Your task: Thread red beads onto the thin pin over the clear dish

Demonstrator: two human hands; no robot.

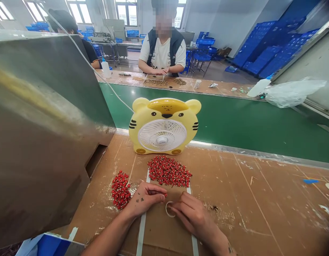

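My left hand [147, 198] pinches a small red piece [165, 195] between thumb and fingers. My right hand [192, 213] is closed at the fingertips on a thin whitish ring [167, 212]; whether something smaller is also between those fingers is hidden. Just beyond both hands lies a large pile of small red pieces with dark and pale ends [168, 171]. To the left of my left hand is a smaller pile of the same red pieces [120, 190]. Two pale tape strips [141, 233] run along the cardboard surface on either side of my hands.
A yellow animal-faced fan [164, 128] stands behind the large pile. A big metal housing [41, 135] blocks the left side. Beyond runs a green belt [247, 121], with a person [162, 49] seated across it. Small dark bits [214, 207] lie right of my hand.
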